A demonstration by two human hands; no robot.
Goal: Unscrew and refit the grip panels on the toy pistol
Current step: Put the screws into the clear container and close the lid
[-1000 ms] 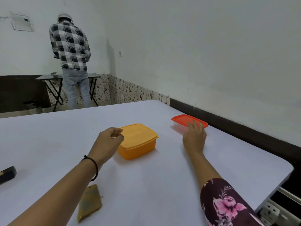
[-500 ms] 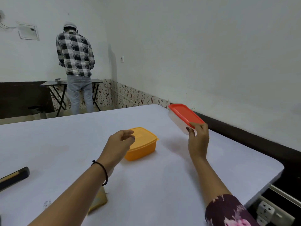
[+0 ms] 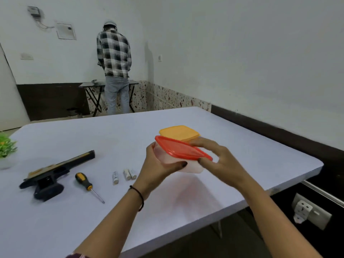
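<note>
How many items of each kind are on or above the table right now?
Toy pistol: 1
Screwdriver: 1
Batteries: 3
Lidded containers: 2 (yellow container, red-lidded container)
Plant: 1
Total: 8

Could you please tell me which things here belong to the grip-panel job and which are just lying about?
For the job: toy pistol, screwdriver, perhaps the red-lidded box held by left hand and right hand.
Lying about: orange box, batteries, plant.
</note>
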